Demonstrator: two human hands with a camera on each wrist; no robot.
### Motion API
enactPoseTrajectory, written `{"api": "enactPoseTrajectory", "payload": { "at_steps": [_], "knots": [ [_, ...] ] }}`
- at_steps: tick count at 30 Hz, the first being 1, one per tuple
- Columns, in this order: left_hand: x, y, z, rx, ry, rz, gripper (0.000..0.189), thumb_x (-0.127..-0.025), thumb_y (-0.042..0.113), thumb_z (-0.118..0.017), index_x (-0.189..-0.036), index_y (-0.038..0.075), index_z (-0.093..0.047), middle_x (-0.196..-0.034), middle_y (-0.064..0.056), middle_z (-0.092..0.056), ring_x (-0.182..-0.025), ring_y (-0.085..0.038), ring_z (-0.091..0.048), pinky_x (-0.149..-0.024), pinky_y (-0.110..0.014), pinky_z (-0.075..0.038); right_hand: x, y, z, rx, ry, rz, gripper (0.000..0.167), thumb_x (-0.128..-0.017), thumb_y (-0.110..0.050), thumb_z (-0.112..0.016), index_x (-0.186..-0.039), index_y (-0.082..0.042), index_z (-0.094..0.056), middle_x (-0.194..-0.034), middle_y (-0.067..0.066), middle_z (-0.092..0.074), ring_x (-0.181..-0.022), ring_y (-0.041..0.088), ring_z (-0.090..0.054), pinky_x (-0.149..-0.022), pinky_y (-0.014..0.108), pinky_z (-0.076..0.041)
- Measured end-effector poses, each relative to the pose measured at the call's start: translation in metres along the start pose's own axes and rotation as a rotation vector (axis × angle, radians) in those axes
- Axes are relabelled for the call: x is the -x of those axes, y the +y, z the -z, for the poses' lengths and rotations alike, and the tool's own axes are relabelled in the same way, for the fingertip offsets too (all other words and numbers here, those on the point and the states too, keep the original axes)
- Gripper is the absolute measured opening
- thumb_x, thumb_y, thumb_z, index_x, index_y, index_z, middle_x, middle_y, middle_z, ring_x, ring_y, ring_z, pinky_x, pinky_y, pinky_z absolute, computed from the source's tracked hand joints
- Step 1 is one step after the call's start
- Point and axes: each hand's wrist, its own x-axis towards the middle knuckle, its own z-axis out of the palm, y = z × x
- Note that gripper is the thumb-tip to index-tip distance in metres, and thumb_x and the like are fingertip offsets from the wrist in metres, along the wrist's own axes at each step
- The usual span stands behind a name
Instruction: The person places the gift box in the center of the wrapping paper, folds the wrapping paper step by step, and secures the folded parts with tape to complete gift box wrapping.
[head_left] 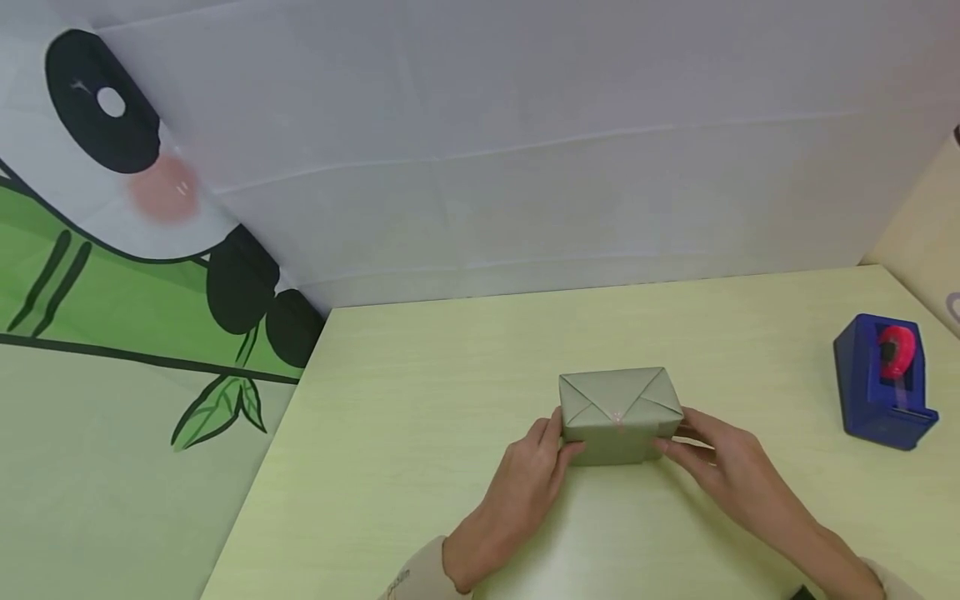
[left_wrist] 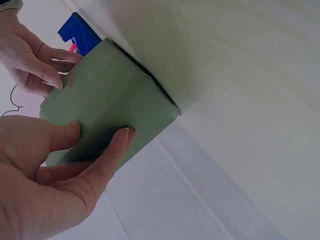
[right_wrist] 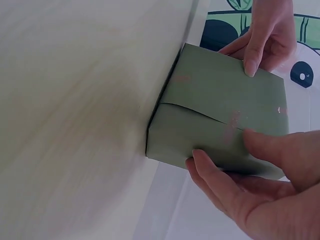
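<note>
A box wrapped in green paper point(head_left: 621, 417) is held between both hands, over the pale table. Triangular folds meet on its upper face, where a small piece of pinkish tape shows. My left hand point(head_left: 525, 475) grips the left side, thumb on the near face. On the opposite side, my right hand point(head_left: 738, 475) holds it between thumb and fingers. The right wrist view shows a paper seam with tape across the wrapped box point(right_wrist: 215, 90). Whether its underside fully rests on the table, I cannot tell.
A blue tape dispenser point(head_left: 885, 400) with a red roll point(head_left: 897, 352) stands at the table's right. White cloth point(head_left: 525, 167) hangs behind the table point(head_left: 420, 375), with a cartoon print at the left. Part of a dark object point(head_left: 802, 593) shows at the bottom edge.
</note>
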Motion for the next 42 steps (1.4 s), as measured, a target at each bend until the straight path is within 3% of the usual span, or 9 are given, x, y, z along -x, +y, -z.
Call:
{"api": "enactPoseTrajectory", "payload": {
  "at_steps": [6, 14, 20, 27, 37, 42],
  "knots": [
    [-0.001, -0.001, -0.001, 0.022, 0.043, -0.011, 0.041, -0.098, 0.016, -0.069, -0.123, -0.015, -0.061, -0.090, -0.014, -0.065, -0.072, -0.020, -0.071, -0.065, -0.022, -0.059, -0.001, 0.001, 0.002, 0.052, 0.028, -0.024, 0.030, -0.087, 0.003, -0.079, -0.111, -0.013, -0.072, -0.105, -0.002, -0.073, -0.099, -0.001, -0.067, -0.079, 0.014, -0.056],
    [-0.004, 0.000, -0.003, 0.166, 0.044, 0.053, 0.033, -0.102, 0.015, -0.064, -0.122, -0.011, -0.059, -0.094, -0.014, -0.065, -0.081, -0.018, -0.071, -0.068, -0.017, -0.057, -0.003, 0.005, 0.003, 0.061, 0.079, -0.012, 0.034, -0.087, 0.004, -0.079, -0.118, -0.007, -0.074, -0.102, -0.003, -0.071, -0.099, -0.004, -0.065, -0.079, 0.012, -0.054],
    [-0.008, -0.001, -0.006, 0.238, 0.034, 0.103, 0.030, -0.104, 0.017, -0.061, -0.122, -0.006, -0.054, -0.098, -0.013, -0.064, -0.086, -0.019, -0.071, -0.069, -0.015, -0.055, -0.004, 0.007, 0.004, 0.038, 0.086, -0.070, 0.038, -0.090, -0.001, -0.078, -0.126, -0.004, -0.070, -0.109, 0.004, -0.072, -0.100, -0.002, -0.064, -0.079, 0.011, -0.054],
    [-0.014, -0.003, -0.011, 0.236, 0.043, 0.112, 0.025, -0.105, 0.016, -0.062, -0.118, -0.003, -0.052, -0.096, -0.010, -0.061, -0.084, -0.018, -0.066, -0.067, -0.017, -0.053, -0.008, 0.011, 0.004, 0.059, 0.093, -0.114, 0.037, -0.092, -0.006, -0.077, -0.127, 0.000, -0.067, -0.112, 0.012, -0.072, -0.097, 0.004, -0.066, -0.077, 0.010, -0.054],
    [-0.028, -0.007, -0.020, 0.235, 0.054, 0.164, 0.025, -0.106, 0.018, -0.059, -0.117, -0.004, -0.056, -0.093, -0.009, -0.058, -0.078, -0.016, -0.059, -0.066, -0.019, -0.052, -0.019, 0.021, 0.009, 0.085, 0.067, -0.124, 0.039, -0.096, -0.012, -0.075, -0.131, 0.002, -0.066, -0.110, 0.007, -0.072, -0.099, 0.004, -0.065, -0.077, 0.010, -0.054],
    [-0.035, -0.008, -0.023, 0.266, 0.019, 0.216, 0.030, -0.108, 0.020, -0.056, -0.120, -0.007, -0.060, -0.092, -0.010, -0.059, -0.079, -0.017, -0.061, -0.068, -0.019, -0.054, -0.023, 0.026, 0.011, 0.090, 0.053, -0.122, 0.038, -0.097, -0.013, -0.073, -0.132, 0.002, -0.066, -0.110, 0.006, -0.071, -0.099, 0.002, -0.064, -0.077, 0.011, -0.054]
  ]
}}
